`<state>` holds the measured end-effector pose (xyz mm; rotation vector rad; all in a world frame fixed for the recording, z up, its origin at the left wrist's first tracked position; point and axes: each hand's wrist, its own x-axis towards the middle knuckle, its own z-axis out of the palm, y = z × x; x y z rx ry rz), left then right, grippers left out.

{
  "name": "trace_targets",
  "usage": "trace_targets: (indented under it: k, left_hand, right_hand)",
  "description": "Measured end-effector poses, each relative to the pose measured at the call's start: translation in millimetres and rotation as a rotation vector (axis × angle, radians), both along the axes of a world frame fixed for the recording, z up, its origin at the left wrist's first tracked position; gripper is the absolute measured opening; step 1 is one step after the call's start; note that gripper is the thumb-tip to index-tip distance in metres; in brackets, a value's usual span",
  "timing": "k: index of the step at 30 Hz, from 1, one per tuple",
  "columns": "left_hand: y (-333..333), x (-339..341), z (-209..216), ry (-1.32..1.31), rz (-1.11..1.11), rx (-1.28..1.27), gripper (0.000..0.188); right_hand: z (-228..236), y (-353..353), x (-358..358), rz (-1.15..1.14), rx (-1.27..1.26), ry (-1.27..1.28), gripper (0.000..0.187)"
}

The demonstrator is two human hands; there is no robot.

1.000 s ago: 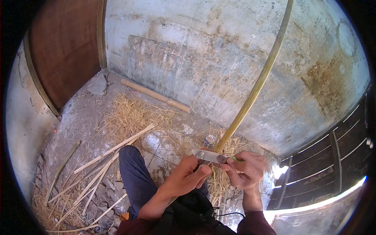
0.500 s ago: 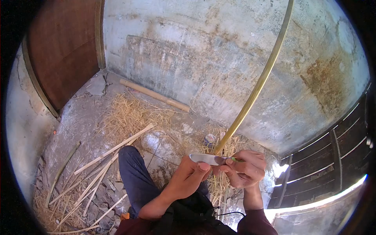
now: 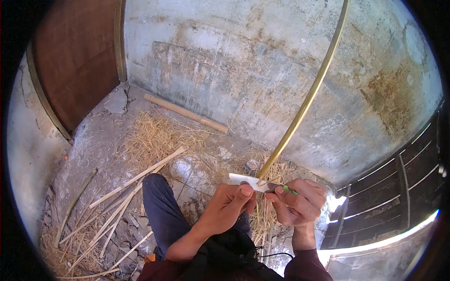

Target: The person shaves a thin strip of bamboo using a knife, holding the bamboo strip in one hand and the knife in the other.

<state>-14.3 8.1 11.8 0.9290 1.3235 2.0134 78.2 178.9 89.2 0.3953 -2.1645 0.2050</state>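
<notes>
Bare forearms, dark maroon sleeves [image 3: 304,269] pushed up, dark blue trousers [image 3: 161,210], black garment at the chest

Long yellow bamboo strip [image 3: 309,93] rising upward, grey knife blade [image 3: 246,180] at its base

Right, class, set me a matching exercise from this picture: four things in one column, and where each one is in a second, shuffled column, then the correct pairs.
Things:
1. knife
2. long bamboo strip
3. thick bamboo pole
4. split bamboo slats

Places:
A. lying on the floor along the foot of the wall
B. gripped by the right hand, with the left hand thumb pressed against it
C. scattered on the floor to the left of the person's knee
D. curving up from the hands towards the top of the picture

Pairs: 1-B, 2-D, 3-A, 4-C
</notes>
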Motion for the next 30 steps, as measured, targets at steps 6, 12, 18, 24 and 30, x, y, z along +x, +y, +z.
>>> trace_targets:
  k: [6,12,18,24,30]
  left_hand:
    - [3,4,-6,-0.039,-0.008,0.029,0.094]
    - [3,3,-12,0.124,0.072,0.042,0.068]
    - [-2,9,5,0.279,0.172,-0.11,0.035]
    - [-2,15,15,0.359,0.243,-0.163,0.032]
    - [-4,18,18,0.313,0.248,-0.186,0.032]
  right_hand:
    - [0,3,0,0.019,-0.02,-0.051,0.025]
    - [1,8,-4,0.05,-0.037,-0.047,0.026]
    - [3,7,-7,0.055,-0.025,-0.018,0.025]
    - [10,9,-12,0.029,-0.073,0.069,0.027]
    - [17,12,-9,0.045,-0.038,0.039,0.031]
